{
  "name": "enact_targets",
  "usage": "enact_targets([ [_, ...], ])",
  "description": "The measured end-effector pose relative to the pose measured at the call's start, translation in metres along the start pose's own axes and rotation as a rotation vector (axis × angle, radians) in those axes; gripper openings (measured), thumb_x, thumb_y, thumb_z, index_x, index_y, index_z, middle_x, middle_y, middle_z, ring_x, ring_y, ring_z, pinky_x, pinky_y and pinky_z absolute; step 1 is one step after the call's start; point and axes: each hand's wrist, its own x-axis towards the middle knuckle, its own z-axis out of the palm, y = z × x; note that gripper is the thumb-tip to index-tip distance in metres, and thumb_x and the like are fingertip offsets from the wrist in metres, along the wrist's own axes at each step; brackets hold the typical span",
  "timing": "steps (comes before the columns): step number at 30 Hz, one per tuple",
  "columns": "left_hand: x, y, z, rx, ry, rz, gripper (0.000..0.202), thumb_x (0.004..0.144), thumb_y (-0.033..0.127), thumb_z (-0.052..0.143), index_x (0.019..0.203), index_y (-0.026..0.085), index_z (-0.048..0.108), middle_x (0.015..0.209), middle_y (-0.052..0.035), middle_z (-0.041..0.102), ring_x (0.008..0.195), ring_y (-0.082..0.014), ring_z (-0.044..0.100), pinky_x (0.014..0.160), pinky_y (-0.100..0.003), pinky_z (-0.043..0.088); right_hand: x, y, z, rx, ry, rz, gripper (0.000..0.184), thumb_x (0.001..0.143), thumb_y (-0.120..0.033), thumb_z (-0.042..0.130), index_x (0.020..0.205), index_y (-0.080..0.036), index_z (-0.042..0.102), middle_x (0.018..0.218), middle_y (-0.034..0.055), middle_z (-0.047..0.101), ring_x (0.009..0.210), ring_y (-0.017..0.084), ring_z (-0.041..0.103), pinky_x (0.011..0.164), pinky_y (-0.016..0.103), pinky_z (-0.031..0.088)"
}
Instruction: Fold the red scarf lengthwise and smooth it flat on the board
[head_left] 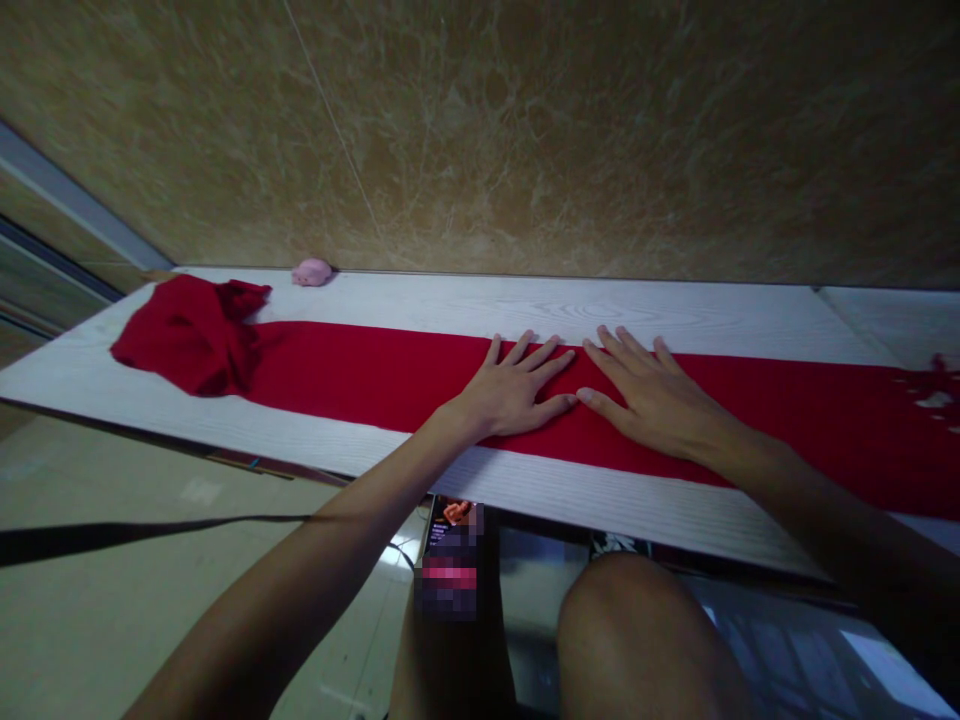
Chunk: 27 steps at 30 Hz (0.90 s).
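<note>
A long red scarf (360, 375) lies stretched along a narrow white wood-grain table (480, 312). Its left end is bunched in a loose heap, and its right end shows a fringe near the picture's edge. My left hand (514, 395) rests flat on the middle of the scarf with its fingers spread. Just to its right, my right hand (645, 395) also lies flat on the cloth, fingers apart. The two thumbs meet or nearly meet between the hands. Neither hand grips the fabric.
A small pink pig-like figure (312, 272) stands at the table's back edge, against the brown marbled wall (525, 140). Below the front edge, a phone with a lit screen (452, 530) is near my legs. A dark strap (150, 537) crosses at lower left.
</note>
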Motion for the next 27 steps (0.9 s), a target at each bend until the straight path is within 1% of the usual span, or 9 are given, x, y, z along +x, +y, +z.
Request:
enact_targets([
  [2,0.001,-0.001,0.001,0.009,0.005,0.012,0.079,0.109,0.07,0.031,0.177,0.03,0.025,0.185,-0.0045,0.016,0.172,-0.0366,0.007,0.136,-0.07,0.002,0.003,-0.01,0.001,0.022,0.018,-0.027,0.085,0.109,-0.073,0.03,0.173,-0.016,0.037,0.18,0.0173,0.026,0.166,0.039,0.02,0.132,0.069,0.018],
  [5,0.001,-0.002,0.001,0.022,-0.008,0.016,0.079,0.109,0.066,0.035,0.177,0.028,0.024,0.185,-0.0057,0.015,0.172,-0.0369,0.005,0.136,-0.07,0.003,0.006,-0.021,0.006,0.052,-0.009,-0.039,0.088,0.11,-0.073,0.027,0.173,-0.013,0.034,0.178,0.0187,0.029,0.166,0.036,0.023,0.133,0.067,0.018],
  [9,0.001,-0.001,0.0,0.031,-0.028,0.006,0.081,0.109,0.066,0.035,0.177,0.025,0.022,0.185,-0.0066,0.014,0.172,-0.0363,0.004,0.136,-0.069,0.001,0.006,-0.023,0.01,0.059,-0.04,-0.028,0.093,0.109,-0.075,0.024,0.173,-0.009,0.032,0.177,0.0199,0.03,0.167,0.034,0.023,0.134,0.065,0.016],
  [11,0.0,-0.001,0.0,0.029,-0.024,0.001,0.082,0.109,0.067,0.035,0.177,0.024,0.022,0.185,-0.0069,0.014,0.172,-0.0366,0.004,0.136,-0.069,0.001,0.005,-0.021,0.009,0.059,-0.037,-0.03,0.093,0.109,-0.077,0.025,0.173,-0.01,0.032,0.177,0.0201,0.03,0.166,0.034,0.024,0.134,0.066,0.017],
  [14,0.0,-0.001,0.001,0.011,-0.003,0.005,0.082,0.108,0.071,0.035,0.177,0.027,0.024,0.185,-0.006,0.016,0.172,-0.0367,0.005,0.136,-0.069,0.001,0.001,-0.015,0.008,0.049,-0.026,-0.024,0.093,0.108,-0.079,0.026,0.173,-0.014,0.034,0.177,0.0193,0.032,0.166,0.036,0.025,0.133,0.069,0.018],
  [20,0.0,-0.001,0.001,-0.022,0.013,0.008,0.086,0.106,0.078,0.034,0.176,0.029,0.026,0.184,-0.0056,0.017,0.172,-0.0379,0.007,0.136,-0.07,0.001,-0.016,0.007,0.007,-0.002,-0.001,0.031,0.088,0.106,-0.079,0.034,0.172,-0.023,0.04,0.178,0.0143,0.034,0.165,0.038,0.028,0.132,0.07,0.021],
  [23,0.0,0.0,0.0,-0.018,0.002,-0.003,0.088,0.106,0.079,0.035,0.177,0.028,0.025,0.184,-0.0056,0.017,0.172,-0.0381,0.007,0.136,-0.069,0.001,-0.024,0.016,0.007,-0.023,0.0,0.058,0.086,0.106,-0.077,0.035,0.172,-0.023,0.041,0.178,0.0136,0.035,0.164,0.039,0.029,0.132,0.071,0.022],
  [27,0.0,0.001,-0.001,-0.005,-0.013,-0.016,0.09,0.105,0.08,0.036,0.177,0.027,0.024,0.185,-0.0048,0.017,0.172,-0.0379,0.006,0.137,-0.067,0.0,-0.027,0.019,0.006,-0.032,-0.013,0.081,0.086,0.105,-0.077,0.035,0.171,-0.021,0.042,0.178,0.0135,0.035,0.164,0.04,0.029,0.132,0.071,0.022],
])
